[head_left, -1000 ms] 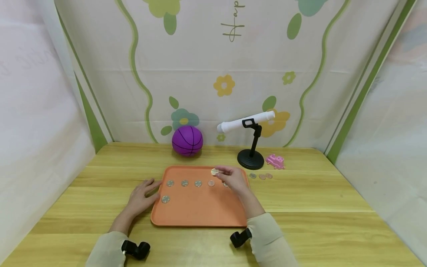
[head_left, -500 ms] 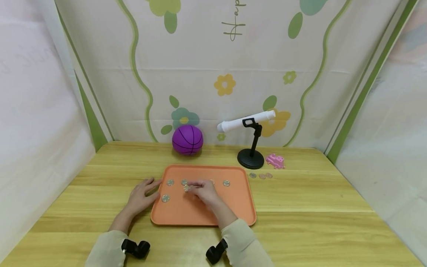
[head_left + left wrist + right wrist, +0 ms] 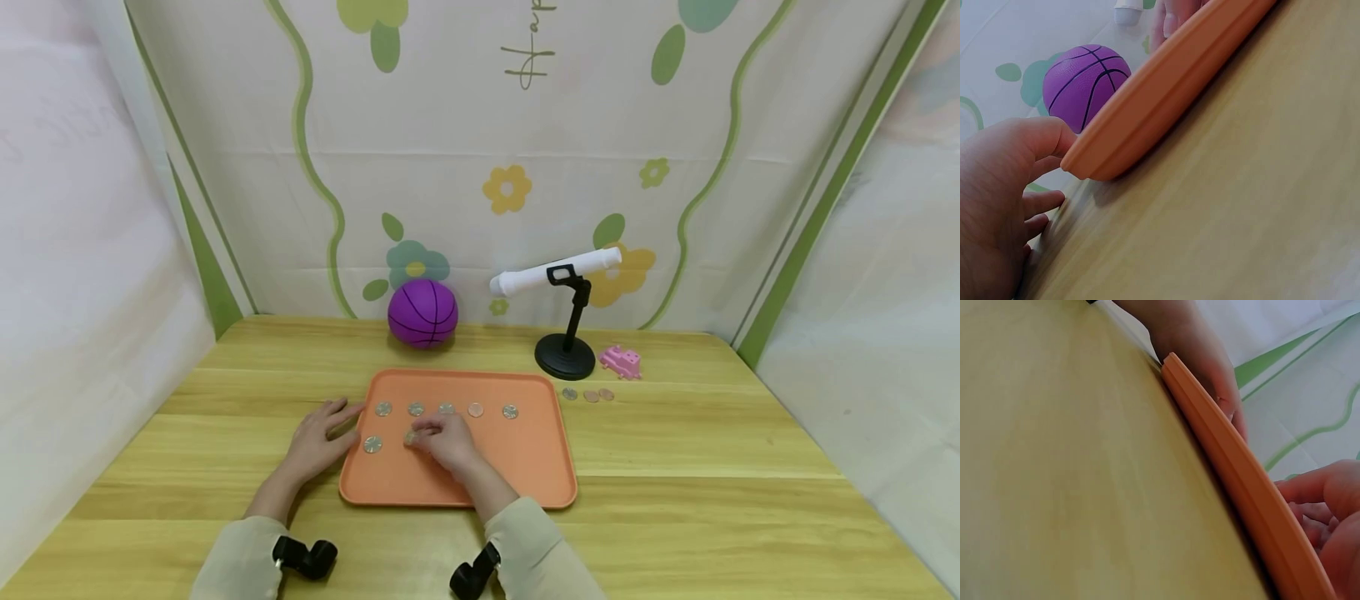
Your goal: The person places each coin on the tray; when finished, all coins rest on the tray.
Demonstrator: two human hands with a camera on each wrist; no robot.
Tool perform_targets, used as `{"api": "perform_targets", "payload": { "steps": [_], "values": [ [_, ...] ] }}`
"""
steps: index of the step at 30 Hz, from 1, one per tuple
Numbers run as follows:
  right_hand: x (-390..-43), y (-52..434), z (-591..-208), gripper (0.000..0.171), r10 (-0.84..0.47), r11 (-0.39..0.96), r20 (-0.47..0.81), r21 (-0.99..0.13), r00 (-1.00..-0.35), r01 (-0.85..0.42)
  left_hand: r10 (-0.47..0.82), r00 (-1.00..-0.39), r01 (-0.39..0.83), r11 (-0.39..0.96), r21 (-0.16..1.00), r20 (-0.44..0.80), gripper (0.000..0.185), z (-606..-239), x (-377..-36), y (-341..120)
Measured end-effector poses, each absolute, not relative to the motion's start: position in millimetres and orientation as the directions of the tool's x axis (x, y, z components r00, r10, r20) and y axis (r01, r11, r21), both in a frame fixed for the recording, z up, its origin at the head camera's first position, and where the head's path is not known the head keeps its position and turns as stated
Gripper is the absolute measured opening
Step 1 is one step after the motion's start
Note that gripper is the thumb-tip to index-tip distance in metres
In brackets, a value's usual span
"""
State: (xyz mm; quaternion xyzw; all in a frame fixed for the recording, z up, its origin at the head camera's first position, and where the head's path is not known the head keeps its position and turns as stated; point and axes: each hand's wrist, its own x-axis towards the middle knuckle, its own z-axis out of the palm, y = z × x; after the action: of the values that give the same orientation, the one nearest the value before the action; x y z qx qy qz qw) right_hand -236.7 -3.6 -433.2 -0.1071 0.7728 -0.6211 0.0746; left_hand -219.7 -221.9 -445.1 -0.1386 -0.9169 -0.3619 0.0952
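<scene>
An orange tray (image 3: 495, 475) lies on the wooden table, with a row of several coins along its upper half. A single silver coin (image 3: 372, 444) sits below that row at the left. My right hand (image 3: 448, 443) is low over the tray and pinches another coin (image 3: 410, 437) between thumb and fingers, just right of the single one. At the tray's left edge rests my left hand (image 3: 318, 446), fingers loosely spread and touching the rim. In the left wrist view its thumb and fingers (image 3: 1044, 203) show beside the tray's corner. The tray wall hides the coins in both wrist views.
Behind the tray stand a purple basketball (image 3: 423, 314) and a white microphone (image 3: 555, 272) on a black stand (image 3: 565, 357). Right of the stand is a pink toy (image 3: 620, 362). Three loose coins, one a copper coin (image 3: 592, 397), lie on the table beyond the tray's right edge.
My right hand has carried the coin from the tray's upper right to the left and down, to beside the single coin. The left hand has stayed at the rim.
</scene>
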Motion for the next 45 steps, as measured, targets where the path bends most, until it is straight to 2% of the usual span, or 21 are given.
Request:
{"api": "perform_targets", "payload": {
  "steps": [7,15,18,23,26,34,45],
  "values": [
    [-234,-8,-433,0.012,-0.219,0.400,0.040,-0.908,-0.975,-0.127,0.186,-0.944,0.322,0.705,0.632,0.272,0.046,-446,-220,-223],
    [-231,-8,-432,0.009,-0.230,0.450,0.081,-0.875,-0.970,-0.180,0.187,-0.942,0.325,0.712,0.622,0.278,0.045,-447,-221,-223],
    [-231,-7,-432,0.010,-0.243,0.392,0.066,-0.906,-0.968,-0.160,0.188,-0.942,0.326,0.710,0.624,0.279,0.045,-446,-220,-222],
    [-237,1,-431,0.019,-0.306,0.180,0.011,-0.981,-0.952,-0.069,0.184,-0.942,0.324,0.713,0.622,0.280,0.045,-446,-220,-222],
    [-242,10,-427,0.023,-0.332,0.125,-0.019,-0.992,-0.943,-0.024,0.182,-0.944,0.320,0.712,0.625,0.275,0.045,-445,-220,-222],
    [-252,41,-410,0.029,-0.353,0.089,-0.037,-0.996,-0.935,0.006,0.182,-0.946,0.316,0.706,0.634,0.269,0.045,-444,-219,-221],
    [-259,107,-390,0.031,-0.303,0.128,0.053,-0.987,-0.951,-0.096,0.188,-0.940,0.332,0.700,0.632,0.285,0.044,-446,-220,-222]
  ]
}}
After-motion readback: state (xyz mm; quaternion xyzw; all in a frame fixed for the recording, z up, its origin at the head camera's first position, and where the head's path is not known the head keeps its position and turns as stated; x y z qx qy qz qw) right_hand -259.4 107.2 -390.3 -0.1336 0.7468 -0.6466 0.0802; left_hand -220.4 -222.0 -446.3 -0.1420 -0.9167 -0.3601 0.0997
